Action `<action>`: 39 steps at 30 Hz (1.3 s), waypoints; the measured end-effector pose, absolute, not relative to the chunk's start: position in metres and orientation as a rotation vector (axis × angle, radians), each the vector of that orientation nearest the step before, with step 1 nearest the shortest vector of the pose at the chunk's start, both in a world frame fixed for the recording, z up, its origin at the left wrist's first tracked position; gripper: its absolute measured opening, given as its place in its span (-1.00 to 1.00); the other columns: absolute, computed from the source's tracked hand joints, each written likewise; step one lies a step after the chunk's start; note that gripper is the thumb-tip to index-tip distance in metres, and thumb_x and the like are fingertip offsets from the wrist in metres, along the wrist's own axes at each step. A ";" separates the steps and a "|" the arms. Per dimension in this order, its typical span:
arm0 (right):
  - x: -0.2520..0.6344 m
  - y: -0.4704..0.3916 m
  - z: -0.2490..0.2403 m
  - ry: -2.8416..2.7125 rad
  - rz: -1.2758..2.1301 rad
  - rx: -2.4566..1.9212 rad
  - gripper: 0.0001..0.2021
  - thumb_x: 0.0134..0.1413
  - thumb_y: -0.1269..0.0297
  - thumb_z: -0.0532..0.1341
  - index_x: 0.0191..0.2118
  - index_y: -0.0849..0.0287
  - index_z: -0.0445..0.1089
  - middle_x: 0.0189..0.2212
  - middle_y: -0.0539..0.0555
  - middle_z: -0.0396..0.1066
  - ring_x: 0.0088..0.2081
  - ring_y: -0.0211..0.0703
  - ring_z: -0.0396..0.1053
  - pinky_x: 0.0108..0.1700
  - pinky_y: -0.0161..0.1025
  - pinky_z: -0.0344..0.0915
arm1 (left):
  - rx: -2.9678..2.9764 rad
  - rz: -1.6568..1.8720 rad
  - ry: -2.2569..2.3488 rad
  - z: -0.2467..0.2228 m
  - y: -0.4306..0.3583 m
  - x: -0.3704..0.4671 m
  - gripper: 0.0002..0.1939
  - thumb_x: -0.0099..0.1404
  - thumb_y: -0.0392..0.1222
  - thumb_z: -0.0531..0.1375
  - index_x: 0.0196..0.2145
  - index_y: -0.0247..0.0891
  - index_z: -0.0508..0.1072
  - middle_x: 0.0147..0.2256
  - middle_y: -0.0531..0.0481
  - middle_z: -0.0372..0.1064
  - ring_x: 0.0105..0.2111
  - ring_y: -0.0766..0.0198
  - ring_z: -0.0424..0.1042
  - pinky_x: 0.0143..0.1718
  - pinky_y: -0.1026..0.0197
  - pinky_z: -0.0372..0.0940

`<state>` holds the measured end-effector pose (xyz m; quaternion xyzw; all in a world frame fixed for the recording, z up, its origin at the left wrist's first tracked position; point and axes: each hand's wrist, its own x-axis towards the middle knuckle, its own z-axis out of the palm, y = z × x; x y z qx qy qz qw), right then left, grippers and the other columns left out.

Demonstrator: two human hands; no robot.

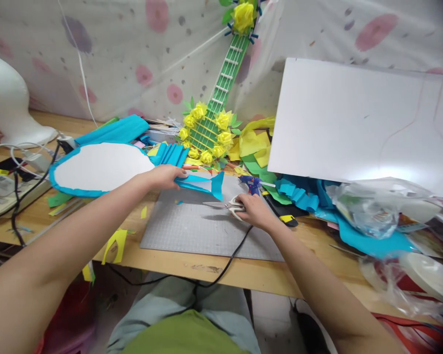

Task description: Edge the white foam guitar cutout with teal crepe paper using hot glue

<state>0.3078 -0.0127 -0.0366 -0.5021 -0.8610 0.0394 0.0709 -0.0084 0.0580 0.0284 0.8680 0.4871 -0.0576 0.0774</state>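
Note:
My left hand grips the narrow neck of a white guitar-shaped board edged in blue crepe paper. The board's wide body lies to the left, and its flared blue end points right over the grey cutting mat. My right hand is closed on the handles of scissors, whose blades point left, just above the mat. A blue glue gun lies just beyond my right hand, nozzle to the right.
A green paper guitar with yellow flowers leans on the back wall. A large white board stands at the right, above blue crepe paper and a plastic bag. A foam head is at the left. A black cable crosses the table's front.

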 end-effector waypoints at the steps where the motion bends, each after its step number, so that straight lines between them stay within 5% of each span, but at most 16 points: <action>1: 0.308 -0.015 -0.036 -2.589 0.135 -1.504 -0.74 -0.01 0.11 0.16 -0.26 0.18 0.27 -0.28 0.11 0.44 -0.25 -0.11 0.35 -0.26 -0.24 0.03 | 2.604 -0.187 1.420 0.027 0.059 -0.015 -0.43 0.04 -0.15 0.21 0.05 -0.05 0.32 0.11 0.09 0.22 0.06 0.12 0.26 0.00 0.23 0.16; 20: 0.297 -0.020 -0.028 -2.614 -0.263 -1.906 -0.45 0.04 -0.19 -0.04 -0.19 0.26 0.27 -0.24 0.27 0.41 -0.26 0.06 0.38 -0.25 -0.14 0.14 | 2.753 0.016 1.294 -0.022 0.049 -0.041 -0.53 0.06 -0.33 0.12 -0.03 -0.13 0.40 0.17 -0.02 0.13 0.14 0.13 0.14 0.13 0.11 0.07; 30: 0.271 -0.009 -0.028 -2.697 -0.264 -1.817 -0.41 0.04 -0.24 -0.07 -0.17 0.26 0.27 -0.25 0.28 0.40 -0.25 0.04 0.38 -0.30 -0.18 0.14 | 2.759 0.372 1.347 -0.025 0.033 -0.017 -0.60 0.18 0.06 0.11 -0.16 -0.25 0.46 -0.10 -0.12 0.37 -0.08 0.12 0.32 -0.03 0.11 0.20; 39: 0.274 -0.015 -0.028 -2.687 -0.262 -1.788 -0.44 0.06 -0.20 -0.07 -0.19 0.26 0.28 -0.25 0.27 0.39 -0.25 0.02 0.36 -0.28 -0.17 0.09 | 2.613 0.780 1.300 -0.062 0.025 0.026 -0.82 0.21 -0.22 0.11 -0.27 -0.24 0.49 -0.25 -0.07 0.43 -0.20 0.22 0.34 -0.12 0.14 0.25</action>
